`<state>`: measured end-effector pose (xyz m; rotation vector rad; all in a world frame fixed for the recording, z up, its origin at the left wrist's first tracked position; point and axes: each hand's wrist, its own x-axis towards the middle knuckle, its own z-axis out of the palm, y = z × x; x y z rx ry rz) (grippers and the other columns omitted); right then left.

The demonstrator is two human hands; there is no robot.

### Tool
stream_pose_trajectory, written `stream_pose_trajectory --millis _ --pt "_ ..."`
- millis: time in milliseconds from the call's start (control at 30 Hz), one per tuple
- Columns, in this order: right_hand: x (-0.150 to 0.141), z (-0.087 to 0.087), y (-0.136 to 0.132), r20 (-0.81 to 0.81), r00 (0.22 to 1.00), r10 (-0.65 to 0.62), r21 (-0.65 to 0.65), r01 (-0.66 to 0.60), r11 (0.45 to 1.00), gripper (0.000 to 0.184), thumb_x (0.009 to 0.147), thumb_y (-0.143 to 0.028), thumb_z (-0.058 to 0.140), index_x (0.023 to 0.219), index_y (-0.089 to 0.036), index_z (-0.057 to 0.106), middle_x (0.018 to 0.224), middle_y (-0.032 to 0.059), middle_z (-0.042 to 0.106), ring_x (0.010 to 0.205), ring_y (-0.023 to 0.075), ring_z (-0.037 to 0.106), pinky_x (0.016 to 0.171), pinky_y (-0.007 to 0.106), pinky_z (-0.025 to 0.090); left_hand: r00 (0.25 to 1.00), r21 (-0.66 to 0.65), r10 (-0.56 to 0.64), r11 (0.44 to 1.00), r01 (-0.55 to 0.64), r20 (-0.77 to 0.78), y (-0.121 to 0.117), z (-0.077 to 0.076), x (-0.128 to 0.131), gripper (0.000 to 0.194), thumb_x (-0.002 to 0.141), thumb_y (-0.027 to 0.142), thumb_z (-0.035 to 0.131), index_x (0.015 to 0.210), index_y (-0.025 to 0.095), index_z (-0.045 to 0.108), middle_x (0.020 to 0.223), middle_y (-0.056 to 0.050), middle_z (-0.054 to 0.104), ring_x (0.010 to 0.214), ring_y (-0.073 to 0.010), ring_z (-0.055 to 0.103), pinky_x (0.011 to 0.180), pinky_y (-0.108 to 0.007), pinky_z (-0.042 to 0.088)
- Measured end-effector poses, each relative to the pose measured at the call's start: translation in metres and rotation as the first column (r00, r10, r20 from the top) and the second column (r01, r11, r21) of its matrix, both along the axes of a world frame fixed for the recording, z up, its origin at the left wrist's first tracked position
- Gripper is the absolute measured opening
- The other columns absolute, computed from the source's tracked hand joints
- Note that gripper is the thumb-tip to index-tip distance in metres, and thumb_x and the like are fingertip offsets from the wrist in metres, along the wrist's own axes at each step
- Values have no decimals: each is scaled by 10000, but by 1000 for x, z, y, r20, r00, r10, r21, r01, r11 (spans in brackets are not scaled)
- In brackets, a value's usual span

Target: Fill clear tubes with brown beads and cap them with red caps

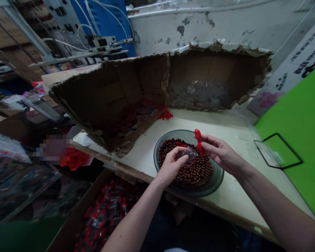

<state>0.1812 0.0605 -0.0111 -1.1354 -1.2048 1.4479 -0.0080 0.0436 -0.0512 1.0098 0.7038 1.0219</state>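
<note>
My left hand (172, 165) is over a round grey-green bowl (217, 182) and pinches a small clear plastic bag (189, 153) by its edge. Dark brown beads (191, 171) fill the bowl, and the hand sits just above them. My right hand (219, 150) holds a glossy red plastic piece (198, 140) between its fingers, near the bag and above the bowl's far rim. A thin red strip (181, 144) lies on the beads.
A torn cardboard box (136, 84) stands on the pale table (238, 196), holding red items and clear bags. A floor carton (105, 213) below the table's front edge holds red packets. On the right stand a green board (299, 140) and a black-edged frame (278, 150).
</note>
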Motion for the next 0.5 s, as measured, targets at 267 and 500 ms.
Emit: stream_pose_trajectory --millis 267,500 --pt "-12 -4 -1 204 978 -45 180 8 984 317 687 -392 786 902 -183 685 839 23 704 762 161 643 727 289 509 996 5 55 998 -55 -70 -6 -1 15 253 805 287 635 1008 142 595 878 -39 641 702 -122 644 669 -249 541" --pt "-17 -9 -13 354 919 -171 332 47 942 306 816 -391 669 1080 -245 718 1120 45 710 1035 217 645 957 370 479 988 -18 153 988 -153 0 -4 -2 19 255 800 289 631 995 134 575 870 -39 643 672 -114 633 654 -248 545"
